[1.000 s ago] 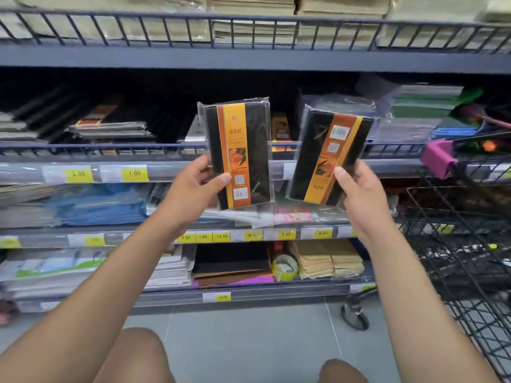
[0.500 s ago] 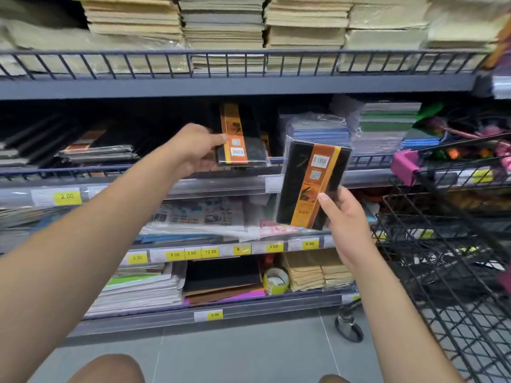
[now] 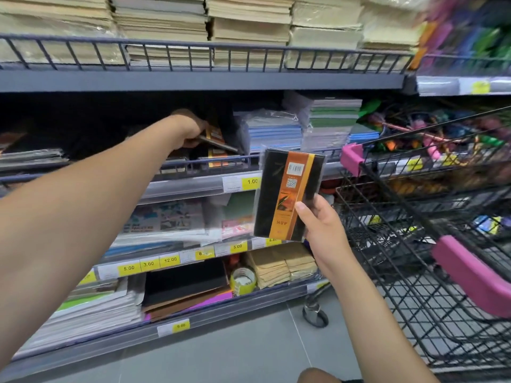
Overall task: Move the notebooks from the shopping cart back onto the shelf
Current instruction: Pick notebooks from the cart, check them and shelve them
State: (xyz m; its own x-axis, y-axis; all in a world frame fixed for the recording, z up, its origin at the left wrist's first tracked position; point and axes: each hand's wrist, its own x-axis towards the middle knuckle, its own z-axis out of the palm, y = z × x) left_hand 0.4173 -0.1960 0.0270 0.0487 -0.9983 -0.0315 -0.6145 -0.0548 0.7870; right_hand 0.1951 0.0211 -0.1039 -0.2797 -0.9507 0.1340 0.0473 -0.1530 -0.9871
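Rail [image 3: 179, 163] before notebooks [image 3: 218, 157], cart [image 3: 359, 205] alongside.

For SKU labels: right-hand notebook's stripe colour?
Orange stripe, yellow edge, on the black notebook in the right hand; head view.

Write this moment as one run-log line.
left hand: grips black-and-orange notebook over grey metal shelf | right hand: holds second plastic-wrapped black-and-orange notebook, unshelved

left hand [image 3: 190, 131] outstretched, right hand [image 3: 322, 226] nearer
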